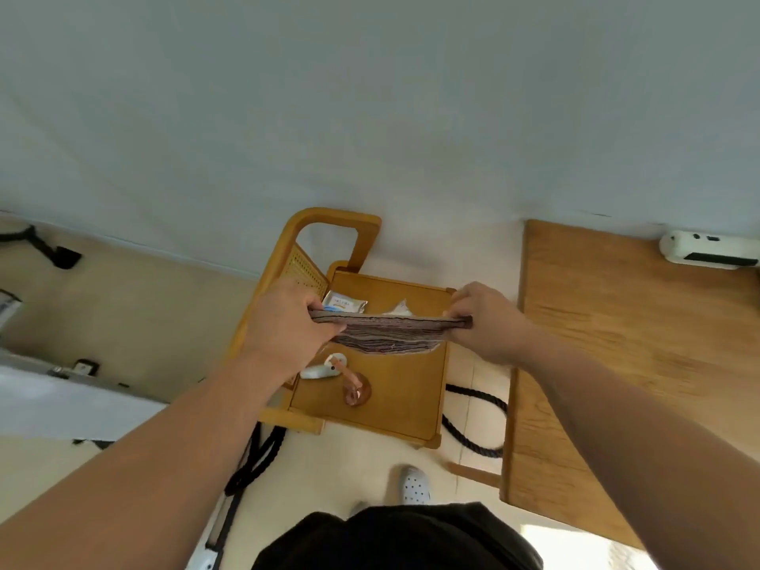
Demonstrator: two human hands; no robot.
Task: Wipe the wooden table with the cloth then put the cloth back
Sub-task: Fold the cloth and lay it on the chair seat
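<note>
Left hand [283, 322] curled round one end of a folded striped cloth [386, 337]; right hand [489, 322] pinching the opposite end between thumb and fingers. Cloth stretched taut and roughly level between the two, held in the air over the far half of a small wooden side table [403, 401]. Past the cloth, on that tabletop: a white packet [343, 303] near the far left corner, a crumpled clear wrapper [397, 308] just beside it. Nearer the camera, a small white object [316, 370] touching a copper-coloured rounded piece [357, 390]. Looped wooden handle [329, 218] with a cane panel at the side table's left. Large wooden table [617, 343] to the right, apart from the side table, bearing a white device [707, 253] at its far edge. Black rope [473, 425] looped on the pale floor between the two tables. White perforated clog [415, 485] on the floor, nearest the camera.
</note>
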